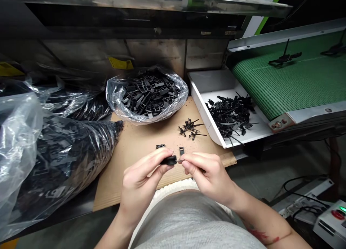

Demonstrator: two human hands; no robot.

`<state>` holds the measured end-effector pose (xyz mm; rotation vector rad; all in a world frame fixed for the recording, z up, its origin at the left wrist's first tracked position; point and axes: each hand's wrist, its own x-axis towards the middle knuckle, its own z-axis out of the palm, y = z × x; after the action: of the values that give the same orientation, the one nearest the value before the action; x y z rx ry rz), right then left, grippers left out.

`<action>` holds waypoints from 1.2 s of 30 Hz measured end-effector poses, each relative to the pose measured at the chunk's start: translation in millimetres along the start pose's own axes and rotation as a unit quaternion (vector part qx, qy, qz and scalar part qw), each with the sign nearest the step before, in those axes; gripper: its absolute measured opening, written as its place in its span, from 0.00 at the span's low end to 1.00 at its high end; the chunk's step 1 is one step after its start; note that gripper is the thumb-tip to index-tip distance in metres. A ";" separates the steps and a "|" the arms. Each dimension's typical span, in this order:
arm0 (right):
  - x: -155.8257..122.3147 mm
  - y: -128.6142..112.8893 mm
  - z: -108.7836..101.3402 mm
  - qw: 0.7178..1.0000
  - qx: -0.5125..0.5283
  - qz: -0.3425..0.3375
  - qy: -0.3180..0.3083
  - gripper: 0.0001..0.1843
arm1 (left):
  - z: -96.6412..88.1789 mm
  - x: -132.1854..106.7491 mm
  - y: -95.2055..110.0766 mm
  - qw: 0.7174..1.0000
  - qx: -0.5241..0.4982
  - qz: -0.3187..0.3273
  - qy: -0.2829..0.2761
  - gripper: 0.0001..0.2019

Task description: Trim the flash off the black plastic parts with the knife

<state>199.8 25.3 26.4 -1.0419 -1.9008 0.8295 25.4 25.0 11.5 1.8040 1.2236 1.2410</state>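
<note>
My left hand [144,171] pinches a small black plastic part [169,160] above the cardboard's near edge. Between the fingertips of my right hand [207,169] is a thin, pale metal blade [180,161], its tip at the right end of that part. Just beyond my fingers, a black plastic clip [181,150] and another small black piece [160,146] lie on the cardboard sheet [129,148]. A little farther off are several black sprues [189,127] with thin stems.
Behind the cardboard stands an open clear bag [173,116] of black parts. Filled plastic bags [72,151] crowd the left. A white tray [205,112] holding tangled black pieces is at right, below a green conveyor belt [275,83] carrying more mouldings. A metal ledge [162,1] crosses above.
</note>
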 end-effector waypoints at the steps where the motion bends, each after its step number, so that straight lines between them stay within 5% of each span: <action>1: 0.3 1.0 -0.6 1.000 -0.023 -0.017 -0.001 0.09 | 0.3 0.5 -0.2 1.000 0.001 0.000 -0.003 0.16; 4: 2.0 2.8 -2.8 0.998 -0.053 -0.025 -0.024 0.10 | -0.4 1.6 -0.3 1.000 0.005 0.015 -0.010 0.17; 11: 13.6 -0.8 -12.1 0.986 0.079 0.053 -0.137 0.12 | -7.1 -0.2 -2.7 0.998 0.005 0.062 -0.034 0.19; 18: 19.0 -1.1 -18.9 0.874 0.270 0.201 -0.351 0.11 | -3.3 4.9 -0.1 0.999 -0.004 0.045 -0.014 0.15; 20: 14.5 -2.7 -17.3 0.894 0.265 0.187 -0.308 0.11 | -1.6 5.9 3.2 1.000 -0.004 -0.009 0.005 0.12; 23: 5.5 -3.7 -14.0 0.973 0.171 0.097 -0.119 0.10 | 0.5 5.6 10.9 0.992 -0.031 -0.121 0.006 0.08; 26: -0.2 -2.8 -10.2 0.997 0.063 0.051 0.000 0.10 | 2.0 5.0 18.6 0.980 -0.068 -0.189 -0.005 0.07; 36: 1.9 -6.3 -0.5 0.991 0.087 0.102 -0.007 0.12 | 4.0 3.8 15.5 0.994 -0.034 -0.100 0.002 0.08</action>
<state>197.3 24.2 32.5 -1.1368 -1.7169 1.1010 34.8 22.7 24.7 1.5896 1.3130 1.1581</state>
